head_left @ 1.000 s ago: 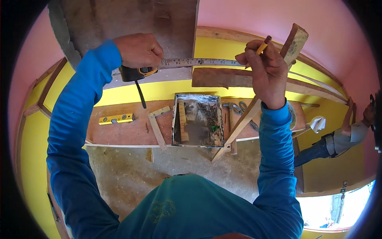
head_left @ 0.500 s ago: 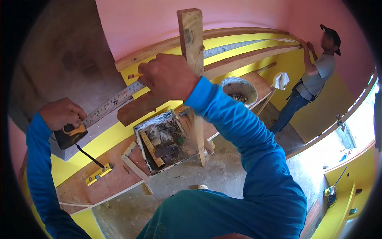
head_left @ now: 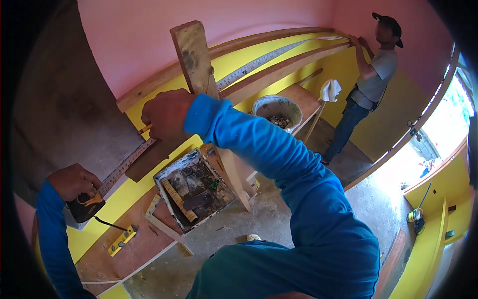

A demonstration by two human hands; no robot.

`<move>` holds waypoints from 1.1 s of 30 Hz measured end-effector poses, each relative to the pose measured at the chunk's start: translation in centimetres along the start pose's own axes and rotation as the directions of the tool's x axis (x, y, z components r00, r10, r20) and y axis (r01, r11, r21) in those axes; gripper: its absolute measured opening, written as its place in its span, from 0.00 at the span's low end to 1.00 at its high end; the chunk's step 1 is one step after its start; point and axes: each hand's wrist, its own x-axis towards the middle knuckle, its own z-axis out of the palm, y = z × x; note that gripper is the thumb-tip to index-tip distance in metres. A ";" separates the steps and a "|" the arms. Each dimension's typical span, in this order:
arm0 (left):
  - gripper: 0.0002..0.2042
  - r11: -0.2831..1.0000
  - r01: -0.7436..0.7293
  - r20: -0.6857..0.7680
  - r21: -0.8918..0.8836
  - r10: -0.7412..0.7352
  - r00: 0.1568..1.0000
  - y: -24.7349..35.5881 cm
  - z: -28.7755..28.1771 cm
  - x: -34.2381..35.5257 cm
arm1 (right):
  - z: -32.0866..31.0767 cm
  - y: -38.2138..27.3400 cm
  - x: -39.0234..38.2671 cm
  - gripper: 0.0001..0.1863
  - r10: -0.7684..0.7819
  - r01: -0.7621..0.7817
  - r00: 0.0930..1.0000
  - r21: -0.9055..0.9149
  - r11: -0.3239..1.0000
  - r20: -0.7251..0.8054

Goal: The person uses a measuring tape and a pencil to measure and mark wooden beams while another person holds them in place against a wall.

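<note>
My left hand [head_left: 73,182] is closed around a black and orange tape measure [head_left: 85,205], its strap hanging toward the bench. The metal tape blade [head_left: 123,168] runs from it, passes under my right hand [head_left: 167,113] and behind an upright wooden post [head_left: 193,57], and goes on to the far right. My right hand is closed, with a yellow pencil [head_left: 144,129] sticking out from its fingers. Just below that hand lies the near end of a wooden beam [head_left: 286,69]; whether the hand touches it is hidden. A co-worker [head_left: 371,74] reaches both hands to the far end.
A grimy tray [head_left: 230,200] with scraps stands beneath the beam, next to a wooden frame piece [head_left: 162,223]. On the bench [head_left: 139,249] lies a yellow spirit level [head_left: 122,240]. A bucket [head_left: 260,103] holding debris stands farther right, near a white cloth [head_left: 330,90].
The view has swung, shifting the post, beam and co-worker leftward in the picture. My left hand and the tape measure now sit lower. Both hands keep their hold.
</note>
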 end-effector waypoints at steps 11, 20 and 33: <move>0.14 0.994 -0.104 -0.045 0.030 0.105 0.993 -1.5 0.1 -0.4 | 2.4 1.9 1.2 0.15 -0.139 0.130 0.969 -0.055 0.990 -0.204; 0.15 0.992 -0.119 -0.857 0.035 0.091 0.506 -0.7 5.5 -0.1 | 1.8 0.8 1.0 0.10 -0.311 0.157 0.766 -0.305 0.939 -0.562; 0.15 0.984 0.074 -0.919 0.165 0.126 0.373 0.1 8.3 0.5 | 1.2 0.9 0.1 0.11 -0.370 0.284 0.832 -0.256 0.924 -0.413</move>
